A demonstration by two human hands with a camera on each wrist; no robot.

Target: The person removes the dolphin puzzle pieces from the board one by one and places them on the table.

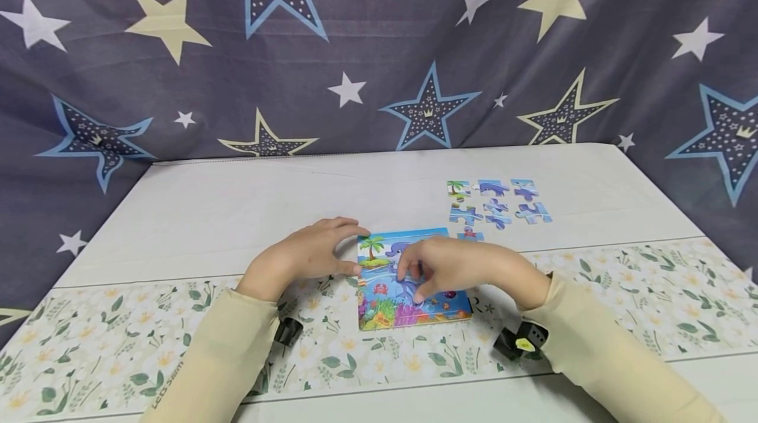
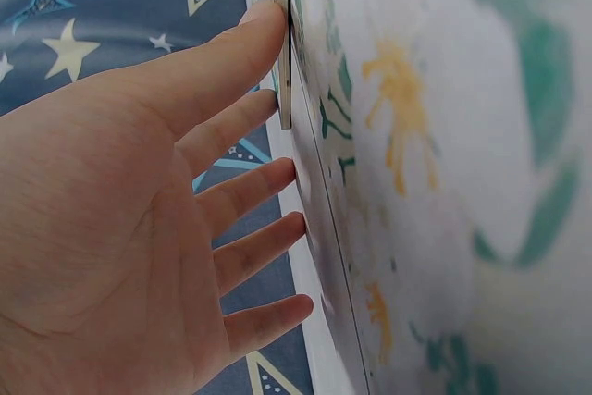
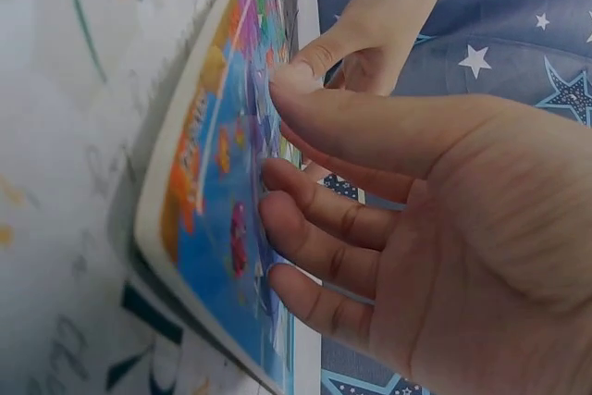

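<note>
A flat jigsaw board with a sea picture lies on the table; a palm tree, dolphins, a red crab and coral show on it. My left hand is at its left edge, thumb touching the edge and the other fingers spread, fairly straight, toward the tabletop. Over the board's middle is my right hand, its bent fingertips on or just above the picture. Its thumb and forefinger are apart in the head view, around a dolphin part of the picture. The right forefinger is mostly hidden in the right wrist view.
Several loose jigsaw pieces lie in rows behind and right of the board, the nearest piece close to its upper right corner. A flowered strip crosses the white table. A star-patterned curtain stands behind.
</note>
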